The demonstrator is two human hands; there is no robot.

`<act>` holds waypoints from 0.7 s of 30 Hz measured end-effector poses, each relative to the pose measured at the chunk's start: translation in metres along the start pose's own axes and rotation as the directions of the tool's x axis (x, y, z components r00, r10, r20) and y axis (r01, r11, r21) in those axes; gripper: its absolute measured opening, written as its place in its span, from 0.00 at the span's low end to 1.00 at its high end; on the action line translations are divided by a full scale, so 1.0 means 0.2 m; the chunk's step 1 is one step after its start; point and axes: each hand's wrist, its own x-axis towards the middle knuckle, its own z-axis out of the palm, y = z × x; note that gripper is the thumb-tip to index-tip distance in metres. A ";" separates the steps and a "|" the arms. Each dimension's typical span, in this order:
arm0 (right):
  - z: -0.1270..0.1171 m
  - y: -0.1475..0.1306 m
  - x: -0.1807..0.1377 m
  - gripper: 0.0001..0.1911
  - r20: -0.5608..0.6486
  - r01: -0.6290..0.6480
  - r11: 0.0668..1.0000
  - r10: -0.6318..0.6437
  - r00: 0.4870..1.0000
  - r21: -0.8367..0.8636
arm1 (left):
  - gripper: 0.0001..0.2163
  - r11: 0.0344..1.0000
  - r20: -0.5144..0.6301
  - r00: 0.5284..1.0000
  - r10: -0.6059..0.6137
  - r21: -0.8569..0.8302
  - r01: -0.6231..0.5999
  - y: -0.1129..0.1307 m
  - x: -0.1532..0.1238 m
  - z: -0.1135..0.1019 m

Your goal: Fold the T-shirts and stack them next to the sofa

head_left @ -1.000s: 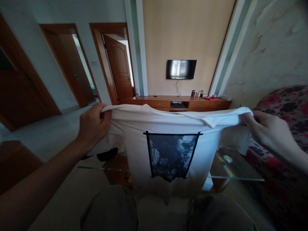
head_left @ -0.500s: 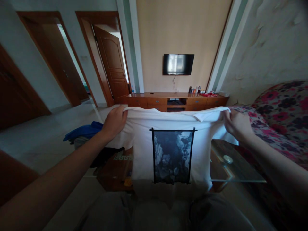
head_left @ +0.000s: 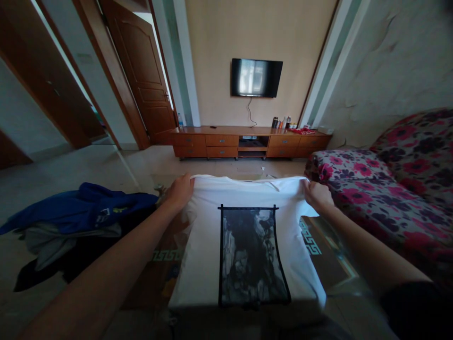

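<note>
A white T-shirt with a dark rectangular print lies spread flat on a glass-topped table in front of me. My left hand is closed on the shirt's far left shoulder. At the far right shoulder, my right hand grips the cloth the same way. Both arms reach forward along the shirt's sides.
A pile of blue, grey and black clothes lies on the table to the left. A floral sofa runs along the right. Beyond stand a wooden TV cabinet, a wall TV and wooden doors at left.
The shirt, held up in the air before, has been lowered away from me and laid flat on the table. Both hands moved forward and down with it, still gripping the shoulders.
</note>
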 end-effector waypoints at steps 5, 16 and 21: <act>0.33 -0.01 0.13 0.44 0.053 -0.100 0.995 0.101 0.993 -0.032 | 0.15 0.999 0.040 0.999 -0.030 -0.028 0.031 0.00 0.10 0.39; 0.85 -0.05 0.20 0.34 0.095 -0.073 0.995 0.079 0.992 -0.066 | 0.10 0.992 0.116 0.989 -0.089 -0.083 0.099 -0.05 0.08 0.98; 0.83 -0.15 0.11 0.23 -0.125 0.212 0.966 -0.231 0.965 -0.152 | 0.15 0.994 0.003 0.997 0.078 -0.072 -0.077 0.04 0.01 0.92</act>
